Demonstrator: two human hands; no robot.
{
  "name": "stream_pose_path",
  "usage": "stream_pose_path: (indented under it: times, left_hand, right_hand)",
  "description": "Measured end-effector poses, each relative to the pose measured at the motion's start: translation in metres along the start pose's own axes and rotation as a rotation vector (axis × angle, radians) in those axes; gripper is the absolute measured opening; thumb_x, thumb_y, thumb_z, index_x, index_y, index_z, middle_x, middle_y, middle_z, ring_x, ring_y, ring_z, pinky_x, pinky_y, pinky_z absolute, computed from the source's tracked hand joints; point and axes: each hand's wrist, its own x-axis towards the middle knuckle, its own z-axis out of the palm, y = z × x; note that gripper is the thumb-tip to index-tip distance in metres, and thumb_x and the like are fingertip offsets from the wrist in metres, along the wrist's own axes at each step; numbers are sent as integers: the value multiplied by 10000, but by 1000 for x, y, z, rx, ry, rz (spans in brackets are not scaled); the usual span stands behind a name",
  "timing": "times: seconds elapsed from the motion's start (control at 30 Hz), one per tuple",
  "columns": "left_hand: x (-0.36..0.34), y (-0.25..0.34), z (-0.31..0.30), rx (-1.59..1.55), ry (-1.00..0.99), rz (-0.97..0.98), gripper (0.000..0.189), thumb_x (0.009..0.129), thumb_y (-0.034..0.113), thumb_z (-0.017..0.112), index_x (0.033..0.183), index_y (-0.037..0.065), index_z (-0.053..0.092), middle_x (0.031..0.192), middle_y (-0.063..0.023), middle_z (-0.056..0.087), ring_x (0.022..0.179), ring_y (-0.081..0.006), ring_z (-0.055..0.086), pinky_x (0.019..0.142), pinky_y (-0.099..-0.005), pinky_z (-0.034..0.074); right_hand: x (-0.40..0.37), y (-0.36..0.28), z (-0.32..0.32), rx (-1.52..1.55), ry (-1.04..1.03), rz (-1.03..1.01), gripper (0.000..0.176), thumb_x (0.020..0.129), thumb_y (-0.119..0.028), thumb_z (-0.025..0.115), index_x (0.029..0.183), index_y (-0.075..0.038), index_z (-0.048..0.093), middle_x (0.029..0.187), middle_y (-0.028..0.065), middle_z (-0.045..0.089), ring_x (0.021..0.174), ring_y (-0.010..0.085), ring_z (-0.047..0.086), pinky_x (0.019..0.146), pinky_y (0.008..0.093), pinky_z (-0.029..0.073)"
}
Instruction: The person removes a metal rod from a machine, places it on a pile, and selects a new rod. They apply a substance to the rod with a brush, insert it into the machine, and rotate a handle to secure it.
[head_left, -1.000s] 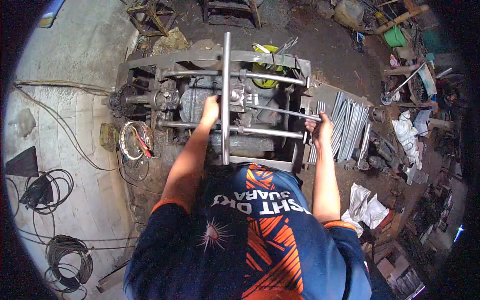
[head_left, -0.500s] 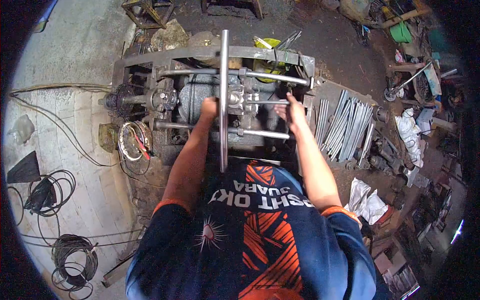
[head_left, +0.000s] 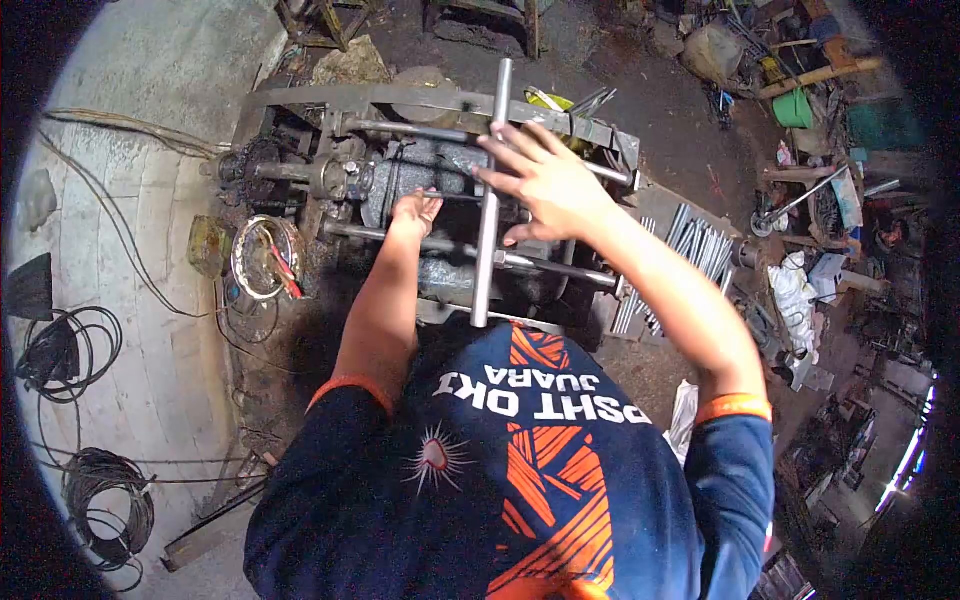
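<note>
Hovering empty, spread right hand (head_left: 545,185) over lever (head_left: 482,272), likely stiff, heavy, best gripped mid-bar; left hand (head_left: 413,213) touching rod (head_left: 455,195), grip unclear.

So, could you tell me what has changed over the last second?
The right hand carried a thin rod from the pile to the machine, let it go, and now spreads open fingers over the lever. The left hand stays on the machine; the lever looks unmoved.
</note>
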Motion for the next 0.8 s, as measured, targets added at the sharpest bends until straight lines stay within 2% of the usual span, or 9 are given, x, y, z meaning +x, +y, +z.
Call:
stream_pose_path:
  times: [0.23, 0.3, 0.33, 0.37, 0.43, 0.5, 0.57, 0.63, 0.8]
  left_hand:
    - [7, 6, -6, -117, -72, -38, 186, 996, 205, 429, 1122, 84, 493, 966, -132, 607, 802, -261, 614, 722, -378, 568]
    - [10, 10, -8, -129, -120, -54, 167, 998, 193, 420, 1132, 111, 477, 966, -122, 617, 829, -270, 624, 695, -394, 567]
    - [5, 11, -6, -125, -123, -39, 141, 988, 185, 447, 1113, 137, 492, 994, -114, 627, 888, -271, 634, 662, -400, 565]
    - [40, 0, -32, -223, -478, 29, 134, 973, 200, 493, 1093, 142, 511, 1035, -90, 633, 954, -257, 632, 732, -395, 550]
    - [-6, 9, -2, -73, -258, 161, 147, 952, 213, 544, 1053, 108, 530, 1054, -76, 636, 981, -248, 627, 834, -397, 514]
    - [-27, 12, 6, 17, -280, 256, 163, 945, 209, 557, 1024, 68, 536, 1038, -56, 628, 1001, -241, 620, 882, -392, 486]
    - [29, 0, -12, -106, -539, 288, 143, 954, 185, 536, 1035, 67, 528, 1008, -69, 627, 988, -251, 624, 889, -415, 491]
    - [-21, 12, 9, -51, -217, 192, 130, 973, 148, 487, 1060, 53, 509, 1009, -107, 620, 956, -284, 629, 887, -432, 514]
    - [14, 11, 4, 52, -86, 69, 169, 993, 210, 448, 1084, 80, 506, 1005, -99, 619, 944, -270, 635, 852, -392, 530]
  right_hand:
    - [38, 14, 12, -96, -331, -79, 696, 653, -579, 672, 1067, -24, 600, 1225, 194, 542, 1262, 332, 435, 1106, 480, 274]
    - [33, 6, 9, -191, -250, -103, 654, 702, -618, 632, 953, -14, 645, 1043, 193, 632, 1094, 351, 573, 988, 469, 416]
    - [30, -6, 5, -134, -346, 151, 649, 738, -641, 593, 890, -13, 658, 948, 189, 651, 983, 350, 613, 904, 459, 463]
    - [26, -16, 2, -75, -435, 411, 664, 774, -664, 555, 827, -12, 670, 854, 185, 671, 872, 349, 652, 821, 450, 511]
    - [14, -22, 16, 45, -262, 796, 699, 874, -649, 442, 823, 8, 678, 711, 194, 670, 612, 284, 669, 557, 386, 538]
    - [-3, 6, -5, 1143, -788, 1109, 629, 936, -546, 428, 886, 31, 674, 695, 173, 680, 533, 226, 665, 423, 313, 505]
    - [-12, -16, -54, 1360, -728, 909, 546, 972, -440, 422, 908, 47, 660, 701, 158, 687, 468, 170, 638, 355, 242, 468]
    - [-22, -20, -66, 1510, -452, 969, 474, 968, -389, 459, 928, 42, 652, 696, 150, 687, 424, 150, 611, 353, 215, 459]
    - [-39, -23, -74, 1442, -158, 986, 390, 931, -381, 555, 960, 1, 634, 752, 99, 689, 513, 123, 609, 439, 222, 454]
